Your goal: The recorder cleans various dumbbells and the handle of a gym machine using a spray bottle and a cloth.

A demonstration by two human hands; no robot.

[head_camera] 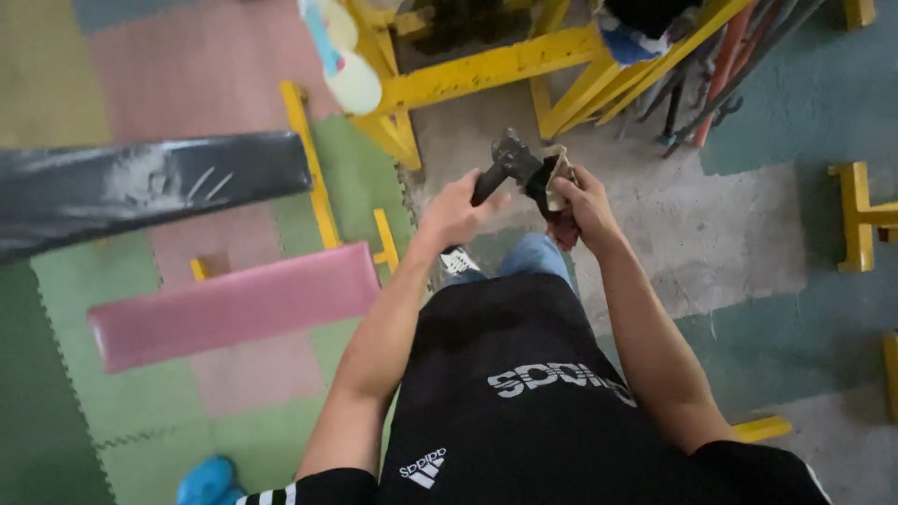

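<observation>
I see my left hand (456, 213) curled around the near end of a dark metal bar with a lumpy black head (505, 161), which points up and away from me toward the far side. My right hand (585, 208) is closed on a crumpled beige and dark rag (554, 178), pressing it against the bar just right of the head, so both hands meet on the same tool, held in the air above my knees. Below them I see blue jeans and one black and white shoe (458, 261) on bare grey concrete (711, 234). To the left lies a pink padded bench (234, 304) on green and pink foam floor tiles (140, 402), with a worn black padded bench (140, 187) farther left. On the far side stands a yellow steel frame (486, 70), and long metal rods (720, 75) lean against it at far right.
</observation>
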